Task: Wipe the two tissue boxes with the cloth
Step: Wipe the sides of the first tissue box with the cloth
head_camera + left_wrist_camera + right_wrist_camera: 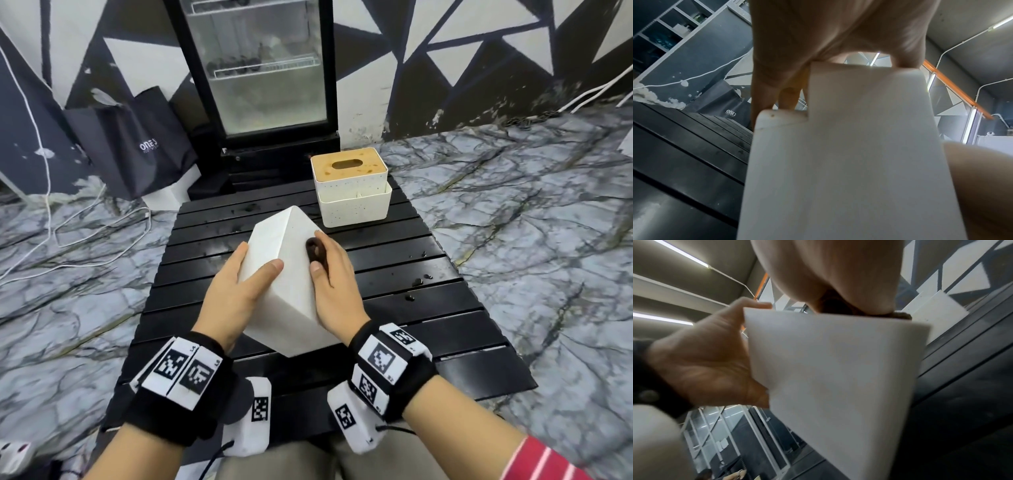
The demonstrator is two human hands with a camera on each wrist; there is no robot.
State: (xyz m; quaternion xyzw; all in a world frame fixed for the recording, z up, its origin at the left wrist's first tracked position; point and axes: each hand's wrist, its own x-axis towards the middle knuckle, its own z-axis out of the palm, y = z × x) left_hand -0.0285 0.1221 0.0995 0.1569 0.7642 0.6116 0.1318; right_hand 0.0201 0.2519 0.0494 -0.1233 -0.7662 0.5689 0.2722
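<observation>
A white tissue box (291, 291) is tilted up on edge above the black slatted table (428, 325). My left hand (239, 284) grips its left side, thumb across the upper face. My right hand (329, 274) presses a dark brown cloth (317, 255) against the box's right face, its fingers curled round the cloth. In the left wrist view the box (849, 162) fills the middle under my fingers (789, 97). The right wrist view shows the box (838, 369), a bit of the cloth (900, 315) and my left hand (705, 361). The second tissue box (351, 186), white with a wooden slotted lid, stands at the table's far end.
Dark wet spots (419, 281) lie on the table's right side. A glass-door fridge (263, 68) stands behind the table, with a black bag (137, 144) and white cables (85, 233) on the marble floor at the left.
</observation>
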